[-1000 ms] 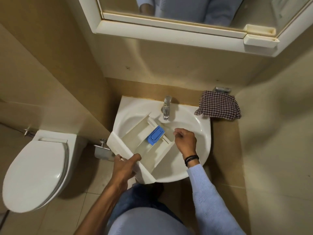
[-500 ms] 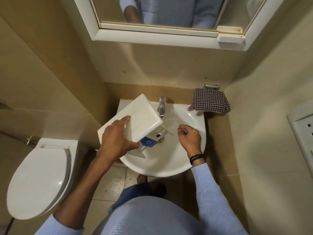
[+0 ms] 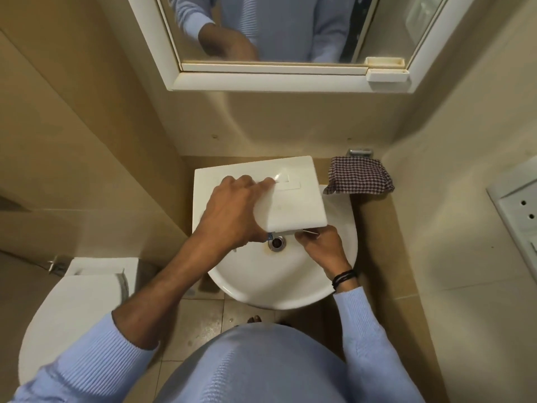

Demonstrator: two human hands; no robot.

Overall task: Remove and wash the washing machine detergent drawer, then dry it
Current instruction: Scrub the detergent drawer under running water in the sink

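The white detergent drawer (image 3: 293, 205) is held over the white sink (image 3: 276, 283) with its flat front panel turned up toward me. My left hand (image 3: 232, 210) grips the panel from its left side, fingers laid across the top. My right hand (image 3: 322, 245) is tucked under the drawer's near right corner, fingers curled on a part of its underside. A sliver of the blue insert (image 3: 270, 236) shows below the panel, beside the drain (image 3: 276, 242). The drawer hides the tap.
A checked cloth (image 3: 360, 175) lies on the ledge right of the sink. A toilet (image 3: 72, 309) stands close on the left. A mirror cabinet (image 3: 290, 80) hangs above. A wall closes in on the right side.
The drawer has been flipped from open side up to front panel up and swung right over the tap. My right hand has moved in under its corner.
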